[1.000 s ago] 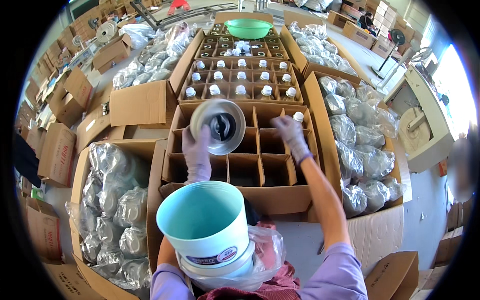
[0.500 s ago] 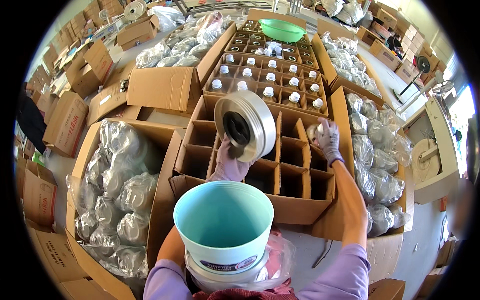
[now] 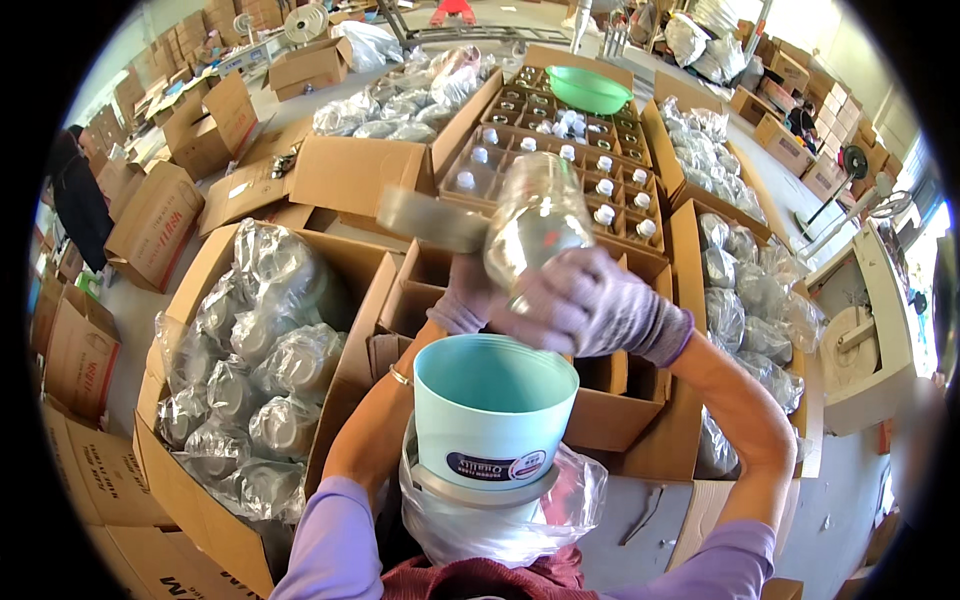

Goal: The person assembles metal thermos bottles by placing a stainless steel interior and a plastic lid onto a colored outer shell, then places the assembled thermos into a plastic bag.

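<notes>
A turquoise open-topped, bucket-shaped casing stands upright in front of me, its base in a clear plastic bag. Above and beyond its rim, my gloved right hand is closed round the lower end of a shiny silvery bottle, smeared by motion. Beside the bottle, to its left, is a metal cylinder, also blurred. My gloved left hand is under that cylinder and grips it; its fingers are partly hidden. Behind my hands sits a cardboard carton with divider cells.
On the left is a carton of plastic-wrapped round pieces; more wrapped pieces fill a carton on the right. Farther back stand white-topped bottles in divider cells. A green basin rests on cells at the far end.
My right hand has come from the right-hand cells to above the casing, bringing the silvery bottle. The metal cylinder has tilted and shifted left. My view has turned a little.
</notes>
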The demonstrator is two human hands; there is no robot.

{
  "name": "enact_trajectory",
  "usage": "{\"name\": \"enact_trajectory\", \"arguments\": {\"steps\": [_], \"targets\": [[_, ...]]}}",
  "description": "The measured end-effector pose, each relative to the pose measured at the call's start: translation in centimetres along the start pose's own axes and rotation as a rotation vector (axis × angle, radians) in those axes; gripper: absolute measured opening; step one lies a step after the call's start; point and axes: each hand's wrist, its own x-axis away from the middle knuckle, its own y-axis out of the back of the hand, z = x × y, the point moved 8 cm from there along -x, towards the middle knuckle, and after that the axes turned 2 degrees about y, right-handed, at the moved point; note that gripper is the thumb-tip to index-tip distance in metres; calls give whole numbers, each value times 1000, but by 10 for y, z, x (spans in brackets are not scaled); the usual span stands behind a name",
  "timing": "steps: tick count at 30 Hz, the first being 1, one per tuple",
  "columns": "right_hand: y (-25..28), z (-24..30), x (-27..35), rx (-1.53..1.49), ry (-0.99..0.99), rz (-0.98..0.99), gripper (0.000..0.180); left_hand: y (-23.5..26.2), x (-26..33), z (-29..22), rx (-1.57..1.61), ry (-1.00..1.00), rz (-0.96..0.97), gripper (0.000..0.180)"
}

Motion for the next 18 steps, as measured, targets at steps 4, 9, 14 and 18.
{"name": "enact_trajectory", "arguments": {"steps": [4,9,14,18], "targets": [[0,-17,0,-384,-115,-59,49,7,15,-25,-626,-197,-182,59],[-23,-62,43,-492,-900,-257,72,-59,49,0,-215,-7,65,53],[-87,-11,56,-1756,-1322,-651,129,70,201,-64,-2049,-294,-481,47],[-94,34,41,-2076,-1360,-473,117,60,243,-37,-1798,-242,-565,49]]}}
